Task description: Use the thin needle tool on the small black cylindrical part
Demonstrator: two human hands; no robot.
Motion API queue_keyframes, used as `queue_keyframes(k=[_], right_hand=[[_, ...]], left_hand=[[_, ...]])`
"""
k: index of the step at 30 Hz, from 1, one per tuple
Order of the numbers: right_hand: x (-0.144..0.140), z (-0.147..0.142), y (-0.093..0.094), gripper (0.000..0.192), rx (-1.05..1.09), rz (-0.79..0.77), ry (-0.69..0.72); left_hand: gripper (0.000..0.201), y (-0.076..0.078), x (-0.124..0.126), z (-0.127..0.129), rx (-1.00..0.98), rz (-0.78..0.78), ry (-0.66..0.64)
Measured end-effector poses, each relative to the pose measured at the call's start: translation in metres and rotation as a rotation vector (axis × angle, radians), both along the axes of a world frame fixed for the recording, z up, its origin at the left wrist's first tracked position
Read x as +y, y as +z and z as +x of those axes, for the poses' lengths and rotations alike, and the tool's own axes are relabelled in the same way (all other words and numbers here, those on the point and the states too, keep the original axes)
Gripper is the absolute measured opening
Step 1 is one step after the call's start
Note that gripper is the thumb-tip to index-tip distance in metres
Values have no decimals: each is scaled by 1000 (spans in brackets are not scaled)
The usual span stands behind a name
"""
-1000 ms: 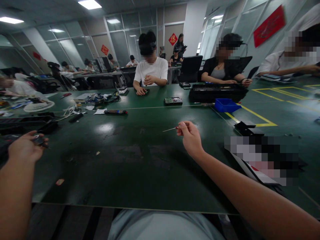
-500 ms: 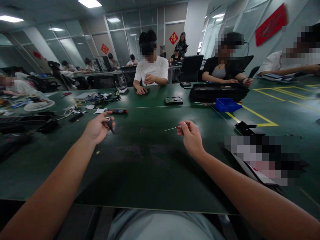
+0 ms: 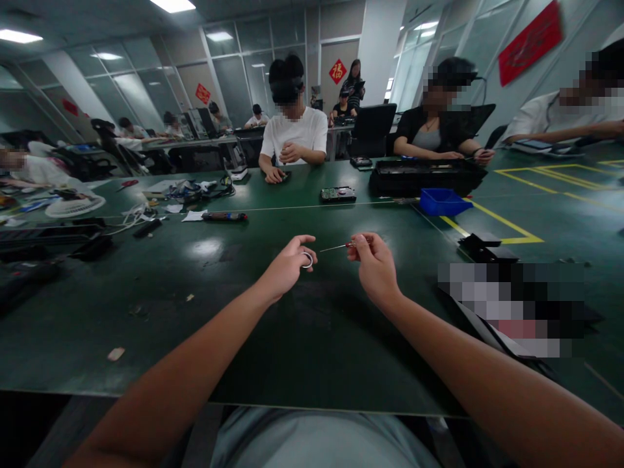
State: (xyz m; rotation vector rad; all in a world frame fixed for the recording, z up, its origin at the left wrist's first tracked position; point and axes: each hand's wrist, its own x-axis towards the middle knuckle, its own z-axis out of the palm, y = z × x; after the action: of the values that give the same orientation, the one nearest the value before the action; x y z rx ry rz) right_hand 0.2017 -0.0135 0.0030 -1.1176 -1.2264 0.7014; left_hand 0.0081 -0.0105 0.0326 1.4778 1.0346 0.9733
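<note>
Above green table [image 3: 146, 273] — left hand [image 3: 287, 266] pinching small silver ring [image 3: 307, 260], right hand [image 3: 373, 266] gripping thin red-handled screwdriver [image 3: 341, 246]

Around the blue bin [image 3: 442, 202] the bench [image 3: 273, 338] varies: nearer than it and to its left, bare green surface lies open. Just behind it a long black case [image 3: 424, 177] blocks passage. Nearer, to its right, black parts [image 3: 482, 247] stand. Far left of it, cables and tools [image 3: 146, 218] clutter the bench.
</note>
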Motion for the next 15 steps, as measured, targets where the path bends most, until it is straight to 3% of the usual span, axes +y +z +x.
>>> queue_keyframes(k=[8,12,15], right_hand=[[1,-3,-2,24,-8,-42,1],[-1,-2,0,25,-50,-74,15],[-3,0,4,30,-152,-84,-18]], left_hand=[[53,-37,-3,-7,509,257,-93],[29,-41,4,-16,608,351,-51],[26,-40,11,-22,623,418,-47]])
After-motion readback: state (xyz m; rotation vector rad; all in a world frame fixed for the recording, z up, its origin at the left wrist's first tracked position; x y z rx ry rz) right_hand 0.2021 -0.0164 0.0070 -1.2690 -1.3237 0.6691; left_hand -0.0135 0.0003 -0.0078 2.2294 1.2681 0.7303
